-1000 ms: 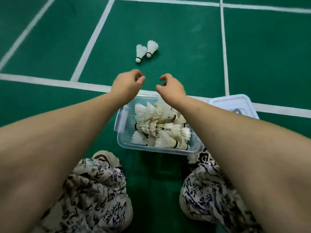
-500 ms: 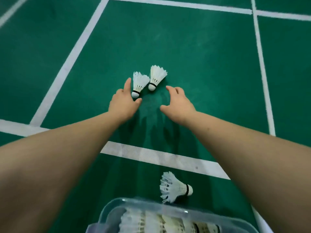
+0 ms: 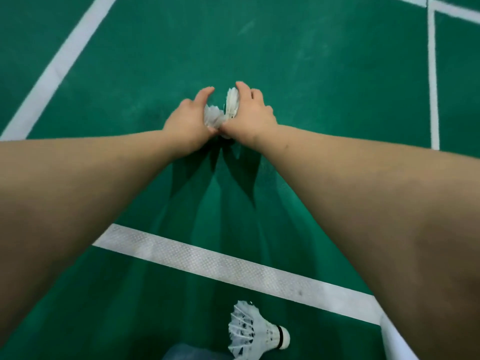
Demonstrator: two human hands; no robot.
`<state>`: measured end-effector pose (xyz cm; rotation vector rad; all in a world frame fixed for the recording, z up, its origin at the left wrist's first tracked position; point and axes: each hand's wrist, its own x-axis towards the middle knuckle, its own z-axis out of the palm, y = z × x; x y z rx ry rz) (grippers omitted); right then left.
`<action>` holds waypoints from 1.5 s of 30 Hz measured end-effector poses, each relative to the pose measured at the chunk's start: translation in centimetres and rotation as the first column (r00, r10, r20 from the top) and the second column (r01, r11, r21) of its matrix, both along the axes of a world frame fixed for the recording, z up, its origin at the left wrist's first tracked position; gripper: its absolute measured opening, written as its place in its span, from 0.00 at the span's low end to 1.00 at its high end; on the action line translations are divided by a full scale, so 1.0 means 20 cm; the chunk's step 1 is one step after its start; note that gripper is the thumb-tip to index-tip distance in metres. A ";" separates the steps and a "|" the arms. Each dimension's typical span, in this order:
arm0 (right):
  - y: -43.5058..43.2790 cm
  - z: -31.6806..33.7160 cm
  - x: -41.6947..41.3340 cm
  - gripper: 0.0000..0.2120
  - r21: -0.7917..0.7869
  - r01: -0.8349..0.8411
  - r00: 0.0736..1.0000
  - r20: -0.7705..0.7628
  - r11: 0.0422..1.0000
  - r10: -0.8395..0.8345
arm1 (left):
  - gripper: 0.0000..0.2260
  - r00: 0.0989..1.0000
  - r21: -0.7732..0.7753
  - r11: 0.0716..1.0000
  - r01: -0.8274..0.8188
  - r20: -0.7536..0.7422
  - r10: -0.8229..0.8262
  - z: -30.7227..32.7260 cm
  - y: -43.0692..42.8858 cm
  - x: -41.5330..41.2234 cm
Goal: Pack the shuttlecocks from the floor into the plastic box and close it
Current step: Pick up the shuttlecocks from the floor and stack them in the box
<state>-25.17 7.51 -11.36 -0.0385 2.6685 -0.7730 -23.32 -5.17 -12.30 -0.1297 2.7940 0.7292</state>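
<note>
Green court floor [image 3: 324, 81], crossed by white painted lines [image 3: 207, 258], carries everything. Both bare arms are stretched far out over it because two shuttlecocks sit side by side well beyond the nearest line, one for each hand. The left hand [image 3: 188, 127] has its grip wrapped about the left white feather shuttlecock [image 3: 213, 118]. Its thumb stands up beside the frayed skirt and the palm lies against it, but the fingers on the far side are hidden, so how fully they close is a judgement. The right hand [image 3: 250, 118] has its grip closed on the right white feather shuttlecock [image 3: 232, 103], with fingers curled over the top of the skirt, which stands nearly upright with its cork end down between the wrists. The hands meet near the base of the thumbs, probably so that both shuttlecocks are gathered in one reach. Whether either has left the floor I cannot tell. A third white feather shuttlecock [image 3: 255, 331], with a black band round its cork, lies on its side on the near side of the line, untouched. It is just beside the pale translucent rim of the plastic box [image 3: 187, 352], of which only a blurred edge shows at the bottom. Packing therefore looks unfinished, and no lid can be made out.
</note>
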 end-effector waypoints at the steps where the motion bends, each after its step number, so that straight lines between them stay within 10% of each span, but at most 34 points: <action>1: -0.01 0.00 0.01 0.37 -0.004 0.017 1.000 -0.025 1.000 -0.017 | 0.35 1.000 0.011 1.000 -0.013 -0.002 0.013 -0.01 0.00 0.01; 20: 0.12 0.44 0.36 0.16 0.181 -0.065 0.964 -0.241 0.981 0.108 | 0.32 0.981 -0.023 0.987 0.156 -0.116 -0.158 0.37 0.08 0.36; 32: 0.31 1.35 1.35 0.10 -0.033 -0.002 0.954 -0.301 0.999 -0.008 | 0.09 0.988 0.263 0.962 -0.077 -0.107 0.108 0.98 0.20 1.39; 45: 0.32 1.39 2.05 0.10 0.041 -0.023 0.963 -0.268 0.999 0.033 | 0.10 0.962 0.287 0.943 -0.168 -0.161 0.220 1.10 0.17 2.01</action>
